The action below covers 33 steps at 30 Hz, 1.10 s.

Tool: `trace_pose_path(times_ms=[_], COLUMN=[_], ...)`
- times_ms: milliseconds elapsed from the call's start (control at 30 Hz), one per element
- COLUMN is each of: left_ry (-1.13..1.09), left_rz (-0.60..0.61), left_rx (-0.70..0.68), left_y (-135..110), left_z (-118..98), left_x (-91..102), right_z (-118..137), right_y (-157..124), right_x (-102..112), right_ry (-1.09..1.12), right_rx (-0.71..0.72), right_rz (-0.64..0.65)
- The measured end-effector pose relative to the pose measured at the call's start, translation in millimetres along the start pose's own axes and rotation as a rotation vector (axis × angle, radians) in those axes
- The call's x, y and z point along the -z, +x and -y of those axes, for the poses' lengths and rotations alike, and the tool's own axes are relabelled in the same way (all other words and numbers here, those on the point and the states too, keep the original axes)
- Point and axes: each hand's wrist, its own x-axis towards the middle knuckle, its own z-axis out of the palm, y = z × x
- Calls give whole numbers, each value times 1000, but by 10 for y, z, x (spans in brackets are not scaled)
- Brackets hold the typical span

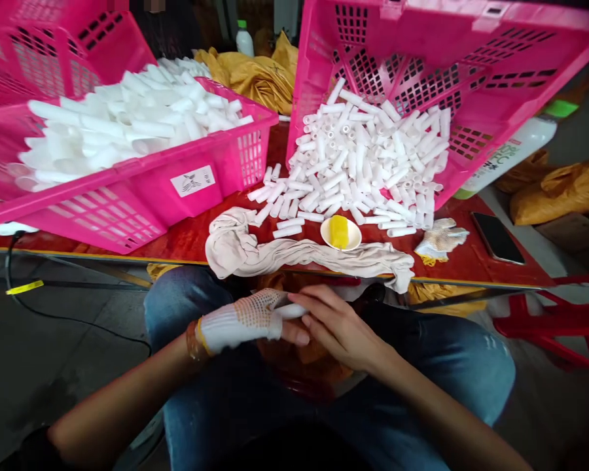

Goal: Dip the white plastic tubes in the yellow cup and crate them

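Note:
My left hand (250,320), in a white dotted glove with the thumb bare, is closed around a short white plastic tube (292,311) above my lap. My bare right hand (341,330) has its fingers on the tube's other end; part of that grip is hidden. On the red table (500,265) just beyond lies a crumpled beige cloth (314,255). A small white dish (355,237) holds a yellow block (338,231). Behind it, many similar white tubes (358,157) spill from a tipped pink crate (459,39).
At the left, another pink crate (147,209) is heaped with larger white tubes (127,118). A glove (442,241) and a phone (498,237) lie at the table's right. A red stool (544,324) stands beside it. Yellow sacks (260,78) and a bottle (244,40) are behind.

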Motion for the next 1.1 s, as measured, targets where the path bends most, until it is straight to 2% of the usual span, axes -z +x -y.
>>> trace_pose_path(times_ms=[67,100,133,167,233,300,333,367,400,467,500,533,567,633,667,700,767,800,833,867,933,1000,1033,1100], left_ry=[-36,-55,-49,-18,124,413,592,753,882,1024,1047,1059,1055,1000,963,938,921,916,909,900,884,943,996,1022], left_rz=[98,60,-42,-200,-601,-950,-1063,-1121,-1119,-1000,-961,-968,-1028,-1183,-1196,-1123,-772,-586,-453,-391,-423,-429,-369,-159], left_rx=[33,52,68,61,-91,-293,-312,-276,-195,-42,-18,-28,-68,-217,-294,-354,-377,-354,-328,-307,-271,-224,-200,-151], left_y=[-74,-92,-105,-117,-144,-169,-174,-173,-168,-154,-153,-160,-175,-214,-224,-215,-118,-25,94,232,530,792,890,999], left_z=[-76,-99,-109,-104,-49,58,124,191,256,365,407,440,466,502,517,533,575,605,641,682,777,891,962,1144], left_x=[119,166,225,305,552,885,1057,1216,1351,1520,1548,1538,1492,1306,1174,1024,705,556,426,322,197,150,134,81], right_z=[-37,-42,-42,-38,-21,10,30,51,66,60,27,-30,-110,-326,-449,-573,-805,-906,-996,-1076,-1210,-1317,-1362,-1437], right_y=[-1,14,37,67,142,229,271,307,334,340,311,258,181,-30,-150,-269,-469,-536,-576,-588,-534,-410,-339,-215], right_x=[31,39,39,33,4,-36,-56,-75,-90,-102,-96,-81,-58,-2,19,27,-21,-78,-153,-238,-406,-537,-587,-672], right_ry=[-17,29,114,235,528,786,877,943,988,1018,997,946,870,667,552,429,166,36,-93,-209,-378,-494,-535,-560], right_rx=[-15,-58,-130,-215,-391,-523,-571,-610,-641,-664,-656,-644,-632,-629,-638,-642,-600,-554,-498,-445,-385,-401,-434,-553], right_rz=[113,132,126,107,56,2,-23,-44,-58,-72,-82,-96,-114,-146,-162,-182,-214,-203,-154,-77,79,133,124,105])
